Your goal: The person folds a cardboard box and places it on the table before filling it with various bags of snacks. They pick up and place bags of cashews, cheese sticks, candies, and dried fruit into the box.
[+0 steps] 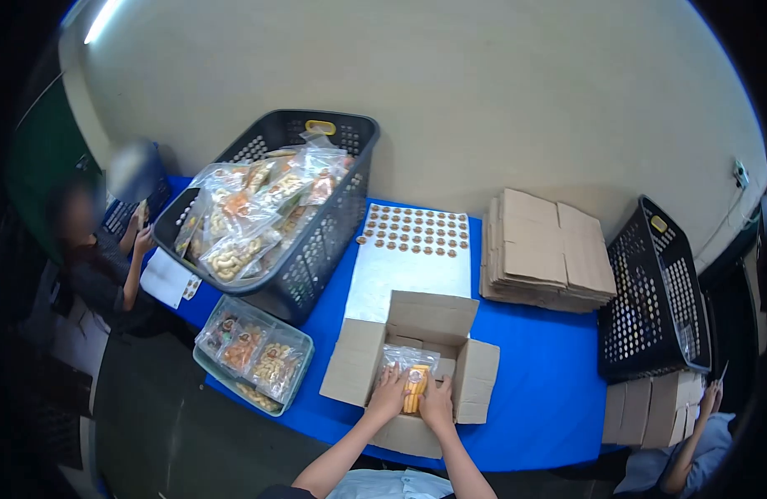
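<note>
An open cardboard box (477, 381) with its flaps folded outward stands at the front edge of the blue table. Inside it lies a clear bag of orange stick-shaped snacks (415, 389) with a round label. My left hand (388, 394) presses on the bag's left side, and my right hand (436, 399) is on its right side. Both hands reach into the box, so the bag is held between them. Behind the box is a white sheet (408, 279) with rows of round brown stickers.
A large black basket (329, 224) full of snack bags stands left, beside a smaller tray (304, 366) of bags. Flattened cartons (537, 249) are stacked right, near another black basket (650, 291) and more cartons (650, 407). One person (109, 266) is at left, another (691, 449) at right.
</note>
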A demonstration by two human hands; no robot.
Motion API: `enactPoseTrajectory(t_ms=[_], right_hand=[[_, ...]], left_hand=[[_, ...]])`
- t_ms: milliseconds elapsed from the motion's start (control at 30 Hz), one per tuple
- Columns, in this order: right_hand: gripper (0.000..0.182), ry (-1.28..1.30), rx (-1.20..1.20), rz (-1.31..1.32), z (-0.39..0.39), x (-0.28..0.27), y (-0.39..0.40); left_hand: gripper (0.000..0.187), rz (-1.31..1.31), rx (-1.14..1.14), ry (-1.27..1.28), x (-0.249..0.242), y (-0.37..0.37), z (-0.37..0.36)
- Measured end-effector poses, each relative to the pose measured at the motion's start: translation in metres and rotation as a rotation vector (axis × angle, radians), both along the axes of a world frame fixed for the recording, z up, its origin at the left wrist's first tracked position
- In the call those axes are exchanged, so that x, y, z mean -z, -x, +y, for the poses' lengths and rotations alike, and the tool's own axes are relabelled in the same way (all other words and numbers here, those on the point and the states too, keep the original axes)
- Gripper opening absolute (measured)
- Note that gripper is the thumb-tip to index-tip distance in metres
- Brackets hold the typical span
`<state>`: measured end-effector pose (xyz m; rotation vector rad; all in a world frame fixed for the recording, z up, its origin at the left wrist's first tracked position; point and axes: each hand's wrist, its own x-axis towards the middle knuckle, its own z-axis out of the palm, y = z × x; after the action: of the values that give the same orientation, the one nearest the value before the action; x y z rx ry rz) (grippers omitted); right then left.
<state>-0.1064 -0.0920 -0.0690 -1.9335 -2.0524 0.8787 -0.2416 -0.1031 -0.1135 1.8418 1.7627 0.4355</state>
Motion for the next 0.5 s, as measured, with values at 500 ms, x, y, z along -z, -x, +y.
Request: enactPoseTrajectory(t_ms=[500], right_hand=[[0.044, -0.163, 0.069, 0.162, -0.002, 0.002, -0.001]], left_hand=[[0.027, -0.512, -0.075, -0.471, -0.120, 0.067, 0.000]])
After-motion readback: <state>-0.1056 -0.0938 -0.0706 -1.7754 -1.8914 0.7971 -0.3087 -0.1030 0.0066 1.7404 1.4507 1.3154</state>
